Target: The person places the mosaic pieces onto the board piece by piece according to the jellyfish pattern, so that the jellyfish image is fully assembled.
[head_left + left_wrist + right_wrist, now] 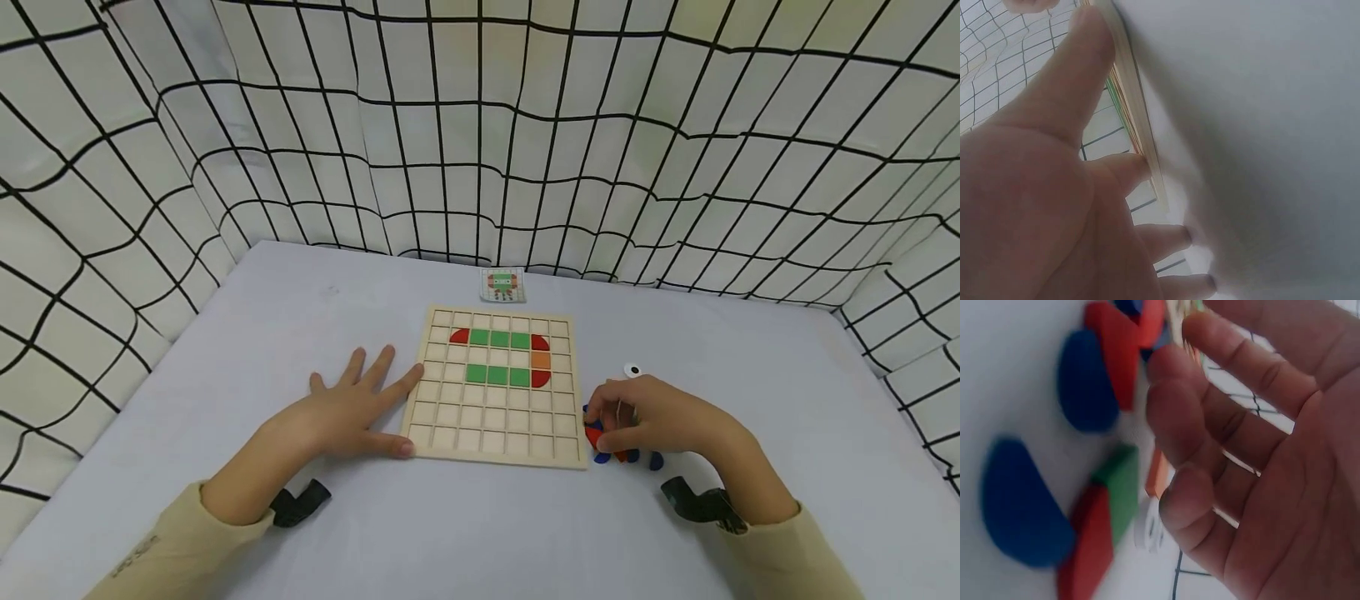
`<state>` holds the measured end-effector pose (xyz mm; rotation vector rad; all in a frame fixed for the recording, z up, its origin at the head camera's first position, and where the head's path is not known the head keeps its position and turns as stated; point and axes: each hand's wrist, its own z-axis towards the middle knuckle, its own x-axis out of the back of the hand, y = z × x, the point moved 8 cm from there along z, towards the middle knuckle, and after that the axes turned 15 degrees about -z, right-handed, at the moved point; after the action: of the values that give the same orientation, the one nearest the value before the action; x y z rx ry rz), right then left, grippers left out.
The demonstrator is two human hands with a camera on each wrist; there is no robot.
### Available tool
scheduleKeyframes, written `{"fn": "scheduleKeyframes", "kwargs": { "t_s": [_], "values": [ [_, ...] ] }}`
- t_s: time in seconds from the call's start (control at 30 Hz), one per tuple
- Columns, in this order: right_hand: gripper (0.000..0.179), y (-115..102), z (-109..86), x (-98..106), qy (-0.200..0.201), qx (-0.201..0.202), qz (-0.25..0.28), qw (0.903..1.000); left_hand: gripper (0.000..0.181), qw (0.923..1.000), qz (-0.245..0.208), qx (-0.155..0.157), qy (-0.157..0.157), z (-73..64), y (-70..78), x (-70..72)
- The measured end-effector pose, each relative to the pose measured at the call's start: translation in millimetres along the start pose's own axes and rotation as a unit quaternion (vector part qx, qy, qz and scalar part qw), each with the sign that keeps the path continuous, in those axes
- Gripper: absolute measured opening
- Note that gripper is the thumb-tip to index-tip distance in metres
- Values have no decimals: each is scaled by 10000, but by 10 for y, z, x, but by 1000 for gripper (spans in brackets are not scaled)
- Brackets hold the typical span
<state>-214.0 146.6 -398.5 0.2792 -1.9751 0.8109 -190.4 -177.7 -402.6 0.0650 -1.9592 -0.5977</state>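
A square wooden grid board (457, 414) lies on the table, with green squares (498, 375), red quarter-round pieces (540, 379) and an orange square (540, 360) in its cells. My left hand (337, 417) lies spread at the board's left side, thumb and index fingertips touching its edge. My right hand (667, 417) hovers over loose pieces right of the board, fingers loosely bent and thumb apart. The right wrist view shows blue half-round pieces (1025, 506), red pieces (1113, 350) and a green piece (1122, 494) beside the fingers, with nothing visibly held.
A small picture card (502, 285) lies behind the board. A white eye piece (632, 370) sits beyond my right hand. Black netting (517, 107) over white cloth rises around the back and sides of the white table (480, 533).
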Motion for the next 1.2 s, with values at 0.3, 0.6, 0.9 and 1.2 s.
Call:
{"fn": "scheduleKeyframes", "kwargs": {
  "t_s": [0.3, 0.6, 0.9, 1.2],
  "values": [
    [22, -43, 10, -53, 305, -32, -502, 9983, 104, 10000, 6, -5, -31, 6, 9, -19],
    [21, -70, 45, -72, 534, 6, -844, 9950, 105, 10000, -37, 82, -31, 12, 18, -29],
    [18, -115, 76, -85, 455, 74, -452, 9979, 105, 10000, -7, 88, 24, 19, -31, -35],
    [21, -98, 37, -68, 521, -244, -620, 9964, 105, 10000, -41, 43, 58, 14, -19, -33]
  ]
}}
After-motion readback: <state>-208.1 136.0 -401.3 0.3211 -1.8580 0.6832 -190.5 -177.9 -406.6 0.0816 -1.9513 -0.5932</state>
